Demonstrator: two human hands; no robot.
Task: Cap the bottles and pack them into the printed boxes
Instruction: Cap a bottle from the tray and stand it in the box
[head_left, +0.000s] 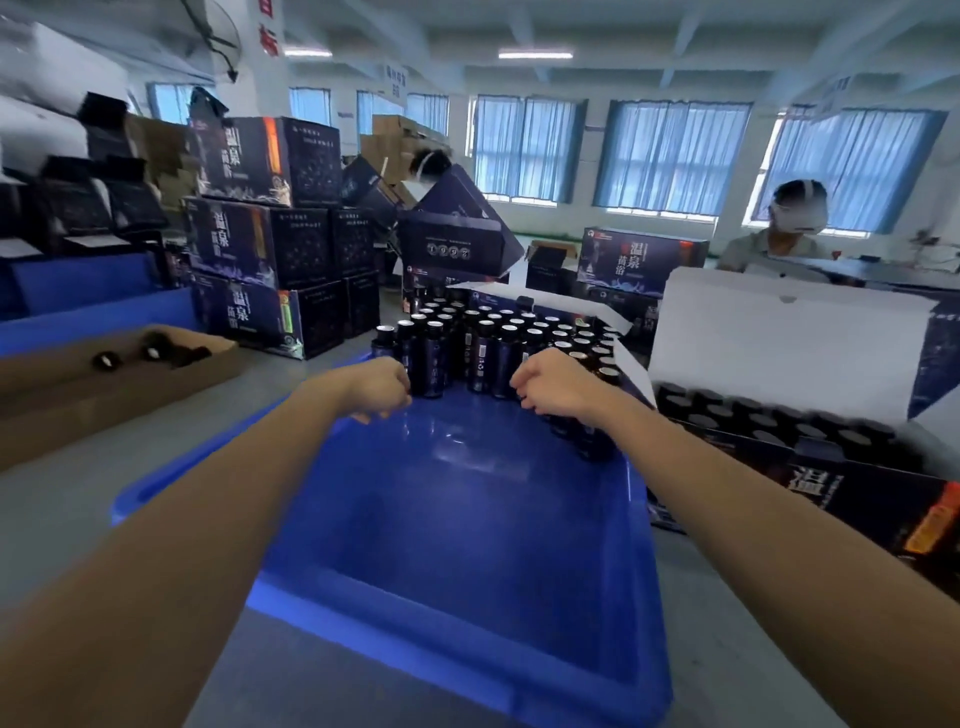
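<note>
Several dark bottles with open mouths stand crowded at the far end of a blue plastic bin. My left hand is curled into a fist beside the nearest left bottle, touching it, and nothing shows inside the fist. My right hand curls over the tops of the dark bottles standing along the bin's right wall and seems to grip one there. An open printed box at the right holds rows of capped bottles, its white lid standing up.
A brown cardboard tray with a few loose dark caps lies at the left. Stacks of printed boxes rise behind it, with more boxes beyond the bottles. Another person works at the far right. The bin's near half holds nothing.
</note>
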